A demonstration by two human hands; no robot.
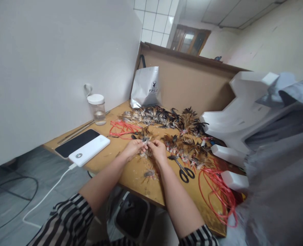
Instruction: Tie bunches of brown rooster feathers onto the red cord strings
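Both my hands meet over the wooden table (110, 160), fingers pinched together on a small bunch of brown feathers (146, 133). My left hand (134, 149) grips it from the left, and my right hand (156, 149) from the right. Just right of my right hand lie black-handled scissors (184, 171), beside a row of tied brown feather bundles (189, 150). A small loose clump of feathers (150, 174) rests on the table below my hands. Behind them stretches a long heap of dark and pale feathers (153, 115).
Red plastic string (123, 129) lies left of the feathers, and more red string (215, 191) hangs over the right edge. At left are a phone (77, 143), a white power bank (90, 150) and a jar (98, 111). A silver bag (145, 87) and white foam (218, 123) border the table.
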